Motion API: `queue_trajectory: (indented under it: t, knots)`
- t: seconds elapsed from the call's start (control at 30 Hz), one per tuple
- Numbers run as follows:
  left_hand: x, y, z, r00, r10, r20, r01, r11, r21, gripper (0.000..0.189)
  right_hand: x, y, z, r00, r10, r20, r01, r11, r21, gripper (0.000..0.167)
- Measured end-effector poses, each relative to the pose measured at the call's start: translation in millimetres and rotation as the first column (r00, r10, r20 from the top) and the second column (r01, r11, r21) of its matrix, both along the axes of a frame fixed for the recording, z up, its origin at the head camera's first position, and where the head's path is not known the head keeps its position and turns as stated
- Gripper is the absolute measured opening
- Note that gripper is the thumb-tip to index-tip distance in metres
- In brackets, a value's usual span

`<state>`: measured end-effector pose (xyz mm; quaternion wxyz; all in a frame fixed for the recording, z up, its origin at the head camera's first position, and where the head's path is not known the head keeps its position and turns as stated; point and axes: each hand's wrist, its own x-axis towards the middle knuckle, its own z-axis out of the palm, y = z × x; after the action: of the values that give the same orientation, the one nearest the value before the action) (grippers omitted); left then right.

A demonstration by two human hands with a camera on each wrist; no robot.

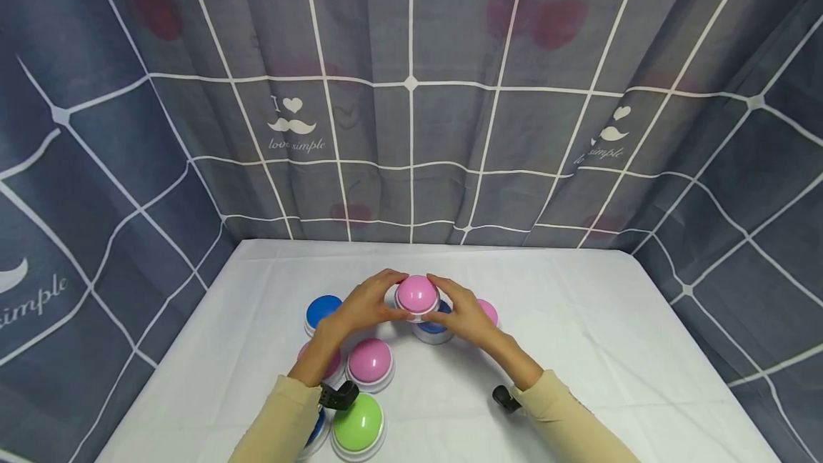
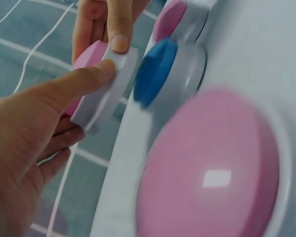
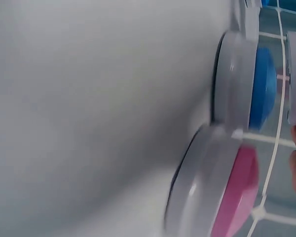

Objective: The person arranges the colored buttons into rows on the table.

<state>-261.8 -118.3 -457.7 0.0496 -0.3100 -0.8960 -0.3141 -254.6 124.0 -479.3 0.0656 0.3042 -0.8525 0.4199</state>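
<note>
Both hands hold one pink dome push button [image 1: 416, 294] with a white base, raised off the table. My left hand [image 1: 368, 304] grips its left side and my right hand [image 1: 468, 311] its right side, each with thumb and fingers. In the left wrist view both thumbs press on the white base [image 2: 96, 111]. Below the held button stands a blue push button [image 3: 264, 89], apart from it in the right wrist view. Another pink push button [image 1: 489, 311] sits beside the blue one, partly hidden by my right hand.
On the white table [image 1: 579, 349], more push buttons stand at the left: a blue one [image 1: 323, 309], a pink one [image 1: 370, 361], a green one [image 1: 357, 423], and others partly covered by my left arm. A grid-patterned curtain [image 1: 360, 120] surrounds the table's back and sides.
</note>
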Motion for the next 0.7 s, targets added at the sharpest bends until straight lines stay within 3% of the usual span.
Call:
queue_trajectory:
  t: [0.2, 0.4, 0.7]
  knots:
    - [1.1, 37.5, 3.6, 0.999, -0.011, -0.035, 0.01, 1.0, -0.011, 0.072, 9.9, 33.5, 0.5, 0.995, -0.095, 0.036, 0.097, 0.993, -0.061, 0.075]
    - [-0.3, 77.5, 8.4, 0.997, -0.036, -0.075, 0.035, 0.999, -0.021, 0.07, 15.6, 69.8, 2.3, 0.991, -0.133, 0.033, 0.136, 0.986, -0.101, 0.075]
    - [-0.1, 139.6, 6.7, 0.995, -0.047, -0.082, 0.044, 0.998, -0.042, 0.07, 27.2, 131.0, 2.1, 0.977, -0.212, 0.033, 0.213, 0.976, -0.045, 0.073]
